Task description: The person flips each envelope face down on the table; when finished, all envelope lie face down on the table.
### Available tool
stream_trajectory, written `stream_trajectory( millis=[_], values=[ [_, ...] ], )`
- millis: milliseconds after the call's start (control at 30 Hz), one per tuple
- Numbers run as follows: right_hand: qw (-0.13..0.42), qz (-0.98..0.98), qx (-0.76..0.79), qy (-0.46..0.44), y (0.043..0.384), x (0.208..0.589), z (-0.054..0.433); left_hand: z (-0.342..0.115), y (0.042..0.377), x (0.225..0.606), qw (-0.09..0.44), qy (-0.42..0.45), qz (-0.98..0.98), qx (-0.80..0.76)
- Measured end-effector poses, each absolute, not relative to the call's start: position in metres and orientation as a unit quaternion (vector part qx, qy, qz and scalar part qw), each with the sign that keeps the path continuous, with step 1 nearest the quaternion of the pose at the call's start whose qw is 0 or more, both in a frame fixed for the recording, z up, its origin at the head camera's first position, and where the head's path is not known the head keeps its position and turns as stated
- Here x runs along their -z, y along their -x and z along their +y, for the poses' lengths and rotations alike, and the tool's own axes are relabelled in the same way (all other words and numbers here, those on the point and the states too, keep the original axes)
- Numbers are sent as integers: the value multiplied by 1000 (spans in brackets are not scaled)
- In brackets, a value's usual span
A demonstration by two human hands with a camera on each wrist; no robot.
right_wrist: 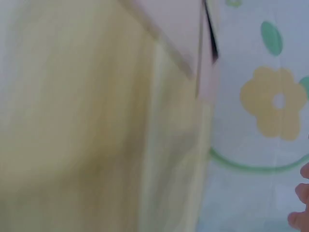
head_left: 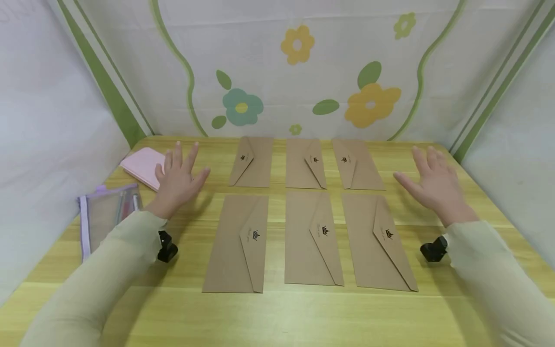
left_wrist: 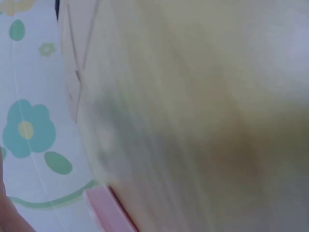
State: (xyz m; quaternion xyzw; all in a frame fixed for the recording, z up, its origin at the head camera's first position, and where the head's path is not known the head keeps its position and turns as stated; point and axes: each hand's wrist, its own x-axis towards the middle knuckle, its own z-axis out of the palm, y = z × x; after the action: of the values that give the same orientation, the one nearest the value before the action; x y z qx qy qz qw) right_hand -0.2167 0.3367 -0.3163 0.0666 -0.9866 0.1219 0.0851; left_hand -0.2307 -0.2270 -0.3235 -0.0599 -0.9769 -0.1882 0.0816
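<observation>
Brown paper envelopes lie flat on the wooden table in two rows of three, each with a pointed flap and a small dark crown print. The front row holds a left envelope [head_left: 230,246], a middle envelope [head_left: 299,246] and a right envelope [head_left: 366,246]. Behind them are smaller-looking envelopes at left [head_left: 262,168], middle [head_left: 297,168] and right [head_left: 367,168]. My left hand [head_left: 175,182], fingers spread, is beside a pink notebook-like item [head_left: 140,163] and partly covers it in the head view. To the right of the envelopes, my right hand [head_left: 439,185] has its fingers extended, holding nothing.
A clear zip pouch [head_left: 101,214] with purple edges and pen-like items inside lies at the left, partly behind the left sleeve. White cloth with printed flowers [head_left: 269,58] hangs at the table's back, and white cloth also borders both sides. Both wrist views are blurred.
</observation>
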Motion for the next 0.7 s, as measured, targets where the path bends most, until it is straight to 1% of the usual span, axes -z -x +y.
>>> stream_trajectory(
  millis=[200,433,700],
  values=[
    [82,-977,-174,-94,229,303,308,-219,241,313,77,81,-963,246],
    [79,-958,-234,-147,245,302,270,-213,255,310,59,112,-935,332],
    [77,-936,-301,-169,260,308,219,-205,267,311,23,67,-906,418]
  ],
)
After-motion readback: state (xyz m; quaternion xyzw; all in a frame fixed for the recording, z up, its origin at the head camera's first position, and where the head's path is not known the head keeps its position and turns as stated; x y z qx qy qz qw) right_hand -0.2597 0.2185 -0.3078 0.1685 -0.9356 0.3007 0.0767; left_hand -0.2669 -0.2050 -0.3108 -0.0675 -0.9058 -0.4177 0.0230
